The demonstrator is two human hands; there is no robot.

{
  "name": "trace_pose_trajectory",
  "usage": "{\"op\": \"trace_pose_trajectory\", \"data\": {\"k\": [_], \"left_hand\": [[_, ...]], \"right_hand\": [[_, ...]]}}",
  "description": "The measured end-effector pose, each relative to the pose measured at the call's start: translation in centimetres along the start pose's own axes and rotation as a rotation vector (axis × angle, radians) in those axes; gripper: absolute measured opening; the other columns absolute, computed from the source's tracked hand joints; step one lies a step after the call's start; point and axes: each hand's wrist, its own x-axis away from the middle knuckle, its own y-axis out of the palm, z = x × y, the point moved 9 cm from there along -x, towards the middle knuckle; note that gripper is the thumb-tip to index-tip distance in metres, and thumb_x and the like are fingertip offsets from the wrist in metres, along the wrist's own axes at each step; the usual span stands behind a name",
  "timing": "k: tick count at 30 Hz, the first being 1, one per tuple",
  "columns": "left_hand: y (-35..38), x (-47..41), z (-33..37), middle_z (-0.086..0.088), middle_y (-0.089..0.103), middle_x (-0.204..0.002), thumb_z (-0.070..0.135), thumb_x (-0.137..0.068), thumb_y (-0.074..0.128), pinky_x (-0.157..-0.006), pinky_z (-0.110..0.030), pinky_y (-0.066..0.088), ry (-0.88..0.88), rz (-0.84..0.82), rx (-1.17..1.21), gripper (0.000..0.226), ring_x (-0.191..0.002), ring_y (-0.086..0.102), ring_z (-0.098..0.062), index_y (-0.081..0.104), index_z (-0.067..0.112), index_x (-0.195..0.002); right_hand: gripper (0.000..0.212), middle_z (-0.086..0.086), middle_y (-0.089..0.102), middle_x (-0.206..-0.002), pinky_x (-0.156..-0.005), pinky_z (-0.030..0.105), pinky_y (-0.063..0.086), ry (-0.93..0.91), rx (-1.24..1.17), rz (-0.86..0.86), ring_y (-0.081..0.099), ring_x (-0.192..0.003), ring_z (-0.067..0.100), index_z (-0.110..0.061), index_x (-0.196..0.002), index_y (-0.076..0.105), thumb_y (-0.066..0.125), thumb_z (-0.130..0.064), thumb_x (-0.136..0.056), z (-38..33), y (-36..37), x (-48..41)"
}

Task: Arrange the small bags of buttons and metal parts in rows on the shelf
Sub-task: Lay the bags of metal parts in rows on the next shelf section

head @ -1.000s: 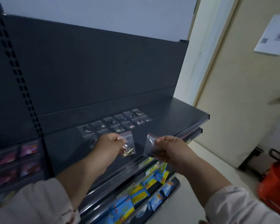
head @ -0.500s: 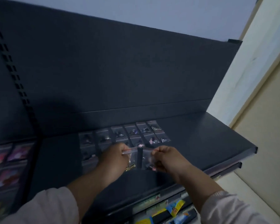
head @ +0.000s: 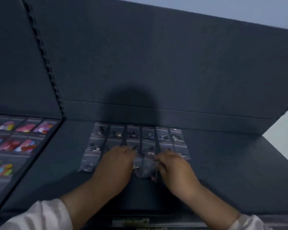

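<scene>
Placement step: left hand [head: 116, 163] pinches left bag [head: 138, 168]; right hand [head: 175, 166] pinches right bag [head: 150, 170], both low over the shelf [head: 223, 163], in front of the back-edge rows [head: 140, 138]. Next move likely requires: align, flatten, release.

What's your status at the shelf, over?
Left hand pinches left bag, right hand right bag, side by side at shelf. Two rows laid behind; third row started at left. Nothing blocking.
</scene>
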Motion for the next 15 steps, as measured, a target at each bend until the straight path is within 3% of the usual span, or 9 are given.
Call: {"op": "trace_pose_trajectory", "data": {"k": [3,5,8,12,15], "left_hand": [[2.5,0.5,0.2,0.005,0.063,-0.07,0.0,-0.055,0.07,-0.058,-0.025,0.05,0.083,-0.073,-0.055,0.025,-0.065,0.059,-0.017,0.062,0.021,-0.067],[3.9,0.8,0.6,0.003,0.065,-0.079,0.001,-0.06,0.065,-0.065,-0.028,0.053,0.121,-0.134,-0.066,0.026,-0.073,0.062,-0.019,0.065,0.021,-0.077],[4.6,1.0,0.4,0.002,0.063,-0.103,0.009,-0.077,0.059,-0.087,-0.031,0.048,0.125,-0.165,-0.176,0.03,-0.095,0.059,-0.02,0.064,0.022,-0.103],[4.4,1.3,0.3,0.013,0.061,-0.068,0.018,-0.043,0.083,-0.059,-0.014,0.048,0.136,-0.169,-0.149,0.034,-0.06,0.06,-0.007,0.065,0.029,-0.069],[4.7,1.6,-0.1,0.013,0.061,-0.066,0.018,-0.042,0.083,-0.058,-0.016,0.05,0.121,-0.162,-0.173,0.034,-0.06,0.059,-0.008,0.065,0.029,-0.068]], "right_hand": [[0.019,-0.004,0.064,-0.09,-0.078,0.022,0.041,-0.096,0.021,-0.123,0.057,-0.089,0.019,-0.019,-0.084,0.067,0.05,-0.028,-0.081,0.1,3.1,0.8],[0.018,-0.009,0.066,-0.086,-0.076,0.02,0.046,-0.147,0.053,-0.096,0.058,-0.081,0.014,-0.023,-0.082,0.068,0.052,-0.032,-0.077,-0.2,3.8,1.0],[0.012,-0.012,0.066,-0.083,-0.072,0.018,0.05,-0.203,0.052,-0.059,0.059,-0.075,0.012,-0.025,-0.08,0.068,0.059,-0.028,-0.074,-0.3,3.9,0.9],[0.021,-0.011,0.065,-0.09,-0.078,0.019,0.045,-0.234,0.0,-0.067,0.058,-0.082,0.012,-0.024,-0.087,0.068,0.05,-0.033,-0.081,0.0,4.0,0.9],[0.027,-0.011,0.066,-0.089,-0.078,0.018,0.045,-0.255,-0.004,-0.042,0.059,-0.081,0.012,-0.023,-0.085,0.069,0.044,-0.034,-0.085,-0.2,3.7,0.8]]}}
